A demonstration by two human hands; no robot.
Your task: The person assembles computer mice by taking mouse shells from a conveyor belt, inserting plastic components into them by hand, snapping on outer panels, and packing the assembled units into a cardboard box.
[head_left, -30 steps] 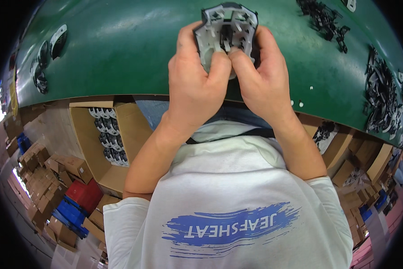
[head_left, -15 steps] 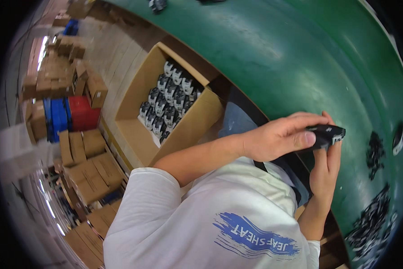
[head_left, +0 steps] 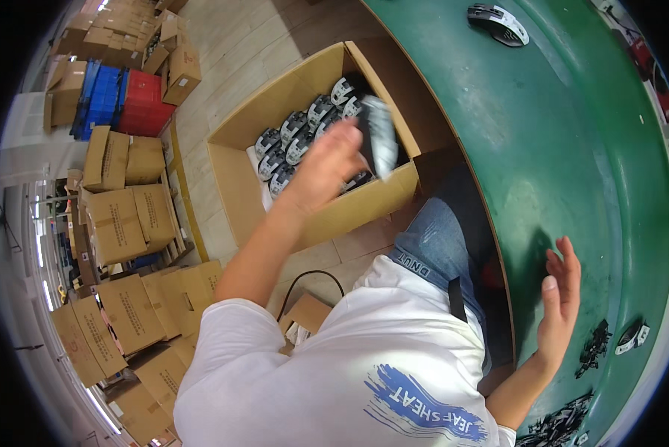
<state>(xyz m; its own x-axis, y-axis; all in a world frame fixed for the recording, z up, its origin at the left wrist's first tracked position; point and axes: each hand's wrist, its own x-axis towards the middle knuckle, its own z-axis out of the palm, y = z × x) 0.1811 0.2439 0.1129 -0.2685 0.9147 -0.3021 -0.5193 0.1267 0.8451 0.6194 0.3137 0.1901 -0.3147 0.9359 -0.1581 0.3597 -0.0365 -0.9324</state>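
Shirt [head_left: 297,380] of soft, creased white cloth with a blue print lies nearest, on the near side of the open box [head_left: 353,212]. The left hand [head_left: 327,164] reaches over that box from its near side, forearm slanting up, its grip closed on a mouse shell [head_left: 381,141]. That shell, black with a pale grey face and blurred, tilts over the right part of the box; I cannot tell whether it touches the wall. Right of the box, the right hand [head_left: 559,309] is raised over the table [head_left: 483,127], its grip released, fingers extended and gently bent. Stiff brown cardboard forms the box; inside, similar shells [head_left: 299,147], rounded, black and pale grey, sit packed in close, slanting rows. The smooth green table, right of the box, carries a glossy mouse [head_left: 495,24] beyond the box and jagged black parts [head_left: 594,349] nearer than it. Left of the box, past pale floor tiles [head_left: 230,59], stand brown cartons [head_left: 130,216], and farther off a red crate [head_left: 144,104] just beside a blue crate [head_left: 102,97].
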